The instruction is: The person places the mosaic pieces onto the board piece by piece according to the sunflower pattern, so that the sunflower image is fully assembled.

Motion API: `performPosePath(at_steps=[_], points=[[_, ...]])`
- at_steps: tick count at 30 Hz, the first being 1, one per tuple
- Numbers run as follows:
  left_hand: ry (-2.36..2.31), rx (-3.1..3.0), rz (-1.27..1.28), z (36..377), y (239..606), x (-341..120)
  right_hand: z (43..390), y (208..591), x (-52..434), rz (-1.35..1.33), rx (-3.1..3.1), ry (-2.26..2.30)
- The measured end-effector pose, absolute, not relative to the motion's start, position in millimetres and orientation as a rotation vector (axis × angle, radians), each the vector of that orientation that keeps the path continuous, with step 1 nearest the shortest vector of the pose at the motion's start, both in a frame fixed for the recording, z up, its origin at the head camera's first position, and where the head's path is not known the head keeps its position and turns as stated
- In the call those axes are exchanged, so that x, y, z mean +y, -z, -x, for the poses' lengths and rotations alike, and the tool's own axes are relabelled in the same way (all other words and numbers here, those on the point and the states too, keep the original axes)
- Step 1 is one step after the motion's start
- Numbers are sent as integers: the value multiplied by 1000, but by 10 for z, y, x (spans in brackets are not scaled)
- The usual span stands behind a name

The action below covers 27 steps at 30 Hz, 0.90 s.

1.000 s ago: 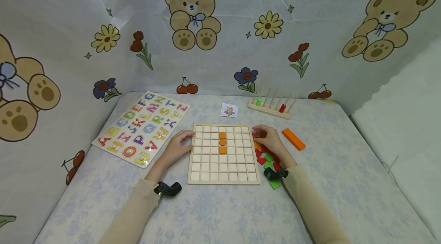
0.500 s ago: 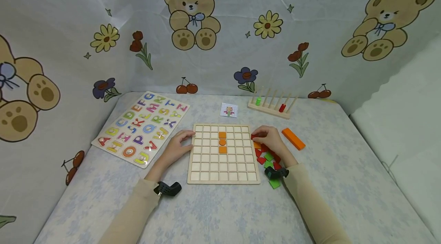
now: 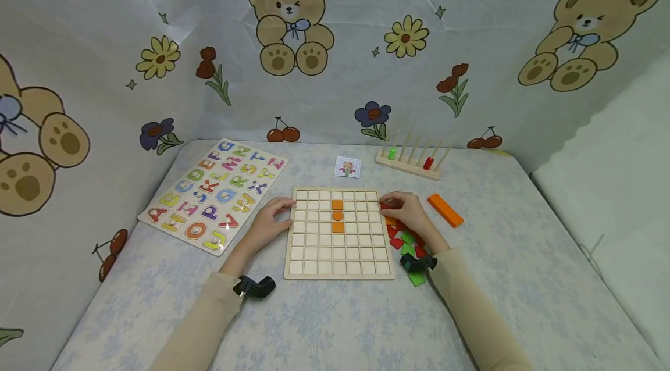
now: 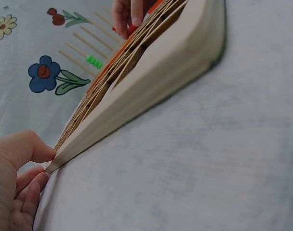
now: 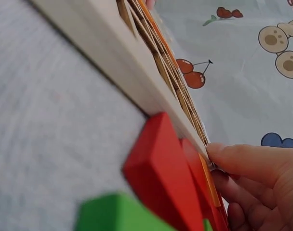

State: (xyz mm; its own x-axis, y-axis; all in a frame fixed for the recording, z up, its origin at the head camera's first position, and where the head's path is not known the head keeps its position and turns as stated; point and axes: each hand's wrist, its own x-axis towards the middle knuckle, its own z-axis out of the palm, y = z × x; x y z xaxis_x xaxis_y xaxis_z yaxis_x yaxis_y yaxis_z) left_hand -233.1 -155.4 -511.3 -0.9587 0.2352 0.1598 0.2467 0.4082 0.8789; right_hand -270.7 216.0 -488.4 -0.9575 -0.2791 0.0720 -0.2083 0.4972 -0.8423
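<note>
A square wooden grid board (image 3: 339,253) lies on the table, with two orange square tiles (image 3: 338,227) and an orange round tile (image 3: 337,216) in one column. My left hand (image 3: 268,224) holds the board's left edge, thumb and fingertips against the rim. My right hand (image 3: 408,211) holds the right edge; in the right wrist view its thumb (image 5: 247,156) presses on the rim, with the fingers curled behind it. Red pieces (image 5: 163,168) and green pieces (image 3: 407,238) lie in a loose heap beside that edge, partly hidden under my right hand and wrist.
A patterned picture card (image 3: 348,167) lies behind the board. At the back right stands a wooden peg rack (image 3: 407,167) with green and red beads. An orange bar (image 3: 445,210) lies right of my right hand. An alphabet puzzle board (image 3: 213,196) lies on the left.
My right hand has moved slightly left, from over the coloured pieces to the board's right edge. The left hand has stayed at the left edge, and the tiles look unchanged.
</note>
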Motion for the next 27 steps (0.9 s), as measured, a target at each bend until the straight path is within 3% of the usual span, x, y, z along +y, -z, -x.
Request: performPosePath(at_steps=[9, 19, 27], points=[[1602, -2591, 479, 2337, 5140, -1562, 2698, 4834, 2115, 397, 2628, 1550], [1664, -2634, 421, 2331, 5086, -1559, 2674, 4722, 1558, 522, 2546, 1551], [1674, -2634, 416, 2347, 5113, -1562, 2752, 4787, 1359, 432, 2531, 1590]])
